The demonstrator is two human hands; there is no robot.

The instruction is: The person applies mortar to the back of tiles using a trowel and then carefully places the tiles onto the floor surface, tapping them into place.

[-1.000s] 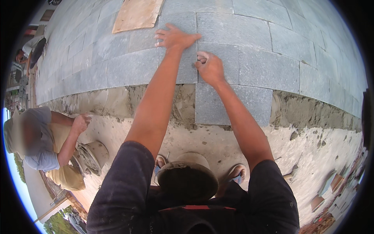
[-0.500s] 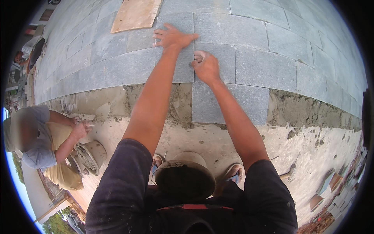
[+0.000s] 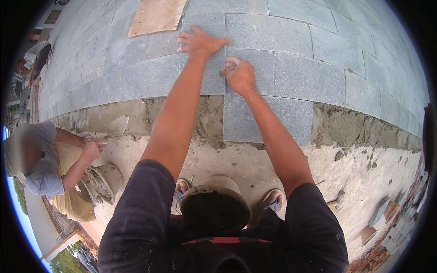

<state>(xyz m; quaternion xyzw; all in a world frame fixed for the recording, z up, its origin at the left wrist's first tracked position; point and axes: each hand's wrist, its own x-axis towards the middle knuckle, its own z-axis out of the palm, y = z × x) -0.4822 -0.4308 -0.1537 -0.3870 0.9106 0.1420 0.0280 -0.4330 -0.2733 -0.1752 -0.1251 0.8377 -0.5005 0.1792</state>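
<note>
My left hand (image 3: 200,42) lies spread on the grey stone tiles, its thumb reaching right across a joint. Just below and to its right, my right hand (image 3: 240,75) is closed, its fingers curled down at the upright joint between two tiles. Whatever those fingers grip, if anything, is hidden. Under my right forearm sits a grey tile (image 3: 268,119) in the lowest row, with bare mortar (image 3: 209,119) on its left and more on its right. A flat wooden board (image 3: 157,17) rests on the tiles beyond my left hand.
A bucket (image 3: 214,207) stands between my feet. At the left, a co-worker (image 3: 43,159) sits by another bucket (image 3: 109,179), hands together. A hammer-like tool (image 3: 337,200) and broken tile pieces (image 3: 384,214) lie on the floor at the right. Another person (image 3: 35,57) is far left.
The whole view has shifted very slightly. Both my hands keep the same pose and place on the tiles.
</note>
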